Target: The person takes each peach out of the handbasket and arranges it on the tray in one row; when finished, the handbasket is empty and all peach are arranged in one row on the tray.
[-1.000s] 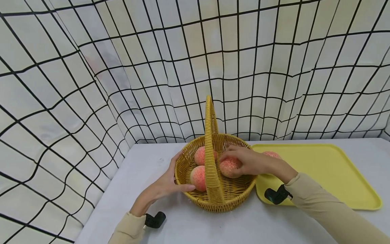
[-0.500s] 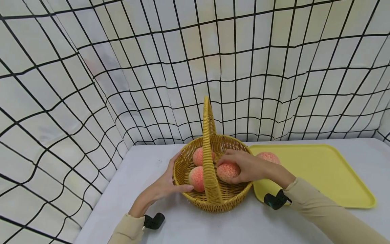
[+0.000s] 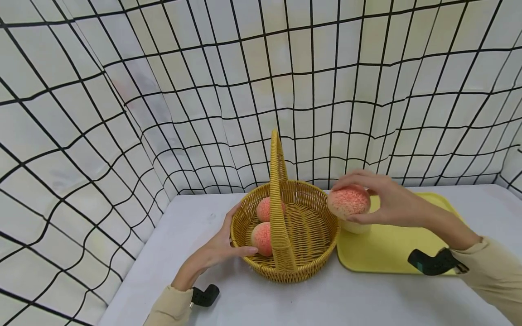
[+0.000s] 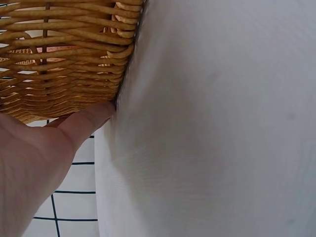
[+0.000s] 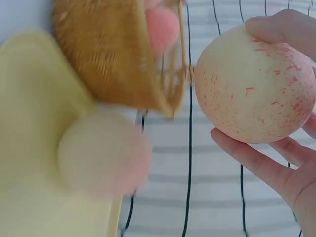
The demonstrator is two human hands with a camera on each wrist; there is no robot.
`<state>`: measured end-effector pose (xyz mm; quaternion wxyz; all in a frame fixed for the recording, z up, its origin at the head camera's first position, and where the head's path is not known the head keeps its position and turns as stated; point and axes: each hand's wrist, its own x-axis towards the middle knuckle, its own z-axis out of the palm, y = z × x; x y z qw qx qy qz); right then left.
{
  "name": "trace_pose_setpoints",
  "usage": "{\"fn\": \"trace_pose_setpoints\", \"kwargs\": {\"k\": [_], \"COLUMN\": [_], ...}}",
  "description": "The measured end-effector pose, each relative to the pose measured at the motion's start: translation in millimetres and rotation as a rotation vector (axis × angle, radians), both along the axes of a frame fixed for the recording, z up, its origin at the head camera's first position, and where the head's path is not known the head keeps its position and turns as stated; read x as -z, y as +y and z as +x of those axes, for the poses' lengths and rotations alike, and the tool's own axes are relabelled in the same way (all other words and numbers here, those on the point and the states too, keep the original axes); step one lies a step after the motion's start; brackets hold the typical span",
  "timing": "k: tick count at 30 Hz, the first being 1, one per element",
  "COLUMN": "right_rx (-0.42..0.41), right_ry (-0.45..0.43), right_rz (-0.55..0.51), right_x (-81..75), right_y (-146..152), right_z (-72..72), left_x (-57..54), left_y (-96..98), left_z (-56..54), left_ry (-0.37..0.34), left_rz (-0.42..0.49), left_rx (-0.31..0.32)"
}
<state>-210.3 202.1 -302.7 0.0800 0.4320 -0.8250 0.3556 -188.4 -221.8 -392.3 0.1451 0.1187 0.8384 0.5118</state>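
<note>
My right hand (image 3: 387, 199) holds a pink-speckled, cream-coloured peach (image 3: 348, 201), thumb on one side and fingers on the other. It is raised above the left end of the yellow tray (image 3: 391, 256). On that tray rests another peach (image 3: 356, 227), mostly covered by the held one in the head view; the right wrist view shows this tray peach (image 5: 103, 155) blurred. My left hand (image 3: 218, 242) touches the left side of the wicker basket (image 3: 314, 267), with straight fingers spread along its wall. Inside the basket's left half sit two peaches, a far peach (image 3: 265, 209) and a near peach (image 3: 262, 237), partly behind the handle.
The tall arched basket handle (image 3: 279, 213) stands upright across the middle. White walls with black grid lines (image 3: 228, 113) rise behind and at the left. A white tabletop (image 3: 318, 303) extends in front. Each wrist wears a small black device (image 3: 205, 295).
My right hand has lifted a peach out of the basket's right half and carried it right, over the tray. My left hand has stayed at the basket's side.
</note>
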Motion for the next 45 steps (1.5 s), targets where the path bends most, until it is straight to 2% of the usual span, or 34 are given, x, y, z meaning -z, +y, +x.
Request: {"fn": "trace_pose_setpoints", "kwargs": {"k": [6, 11, 15, 22, 28, 38, 45], "right_rx": [0.103, 0.156, 0.2, 0.23, 0.254, 0.328, 0.255], "right_ry": [0.025, 0.042, 0.043, 0.022, 0.071, -0.004, -0.025], "right_rz": [0.057, 0.103, 0.136, 0.167, 0.178, 0.173, 0.14], "right_x": [5.6, 25.3, 44.0, 70.0, 81.5, 84.3, 82.7], "right_y": [48.5, 80.5, 95.2, 97.6, 95.0, 98.1, 98.1], "right_z": [6.8, 7.2, 3.3, -4.4, -12.3, -11.1, -11.1], "left_x": [0.2, 1.2, 0.3, 0.5, 1.2, -0.2, -0.5], "left_y": [0.9, 0.4, 0.2, -0.1, 0.0, 0.8, 0.5], "left_z": [-1.8, -0.9, -0.1, 0.5, 0.2, -0.2, -0.3], "left_ry": [0.004, 0.003, 0.002, -0.006, -0.001, -0.003, -0.006], "left_rz": [0.0, -0.002, 0.003, 0.006, 0.006, 0.016, 0.022], "left_rx": [0.002, 0.008, 0.004, -0.001, -0.001, 0.006, 0.006]}}
